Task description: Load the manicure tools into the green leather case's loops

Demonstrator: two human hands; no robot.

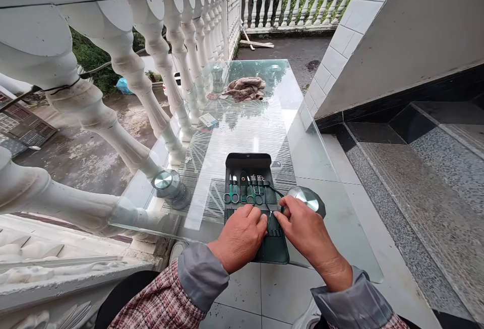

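Note:
A dark green manicure case (278, 253) lies unfolded at the near end of the glass table. Its upper part holds green-handled scissors (231, 197), a second pair of scissors (254, 198), nail clippers (260, 185) and other slim tools in loops. My left hand (242, 233) is closed over the left side of the case's lower flap, its fingertips partly hidden. At the right edge, my right hand (302, 223) has thumb and index finger drawn together beside a thin metal tool (269, 218). What this pinch holds is not clear. A dark curved piece (277, 191) sticks out above it.
The glass table (325, 162) rests on faceted round supports (172, 188). A crumpled brown cloth (245, 88) and a small card (207, 120) lie farther along it. A white balustrade (151, 77) runs along the left, and stone steps (427, 168) rise on the right.

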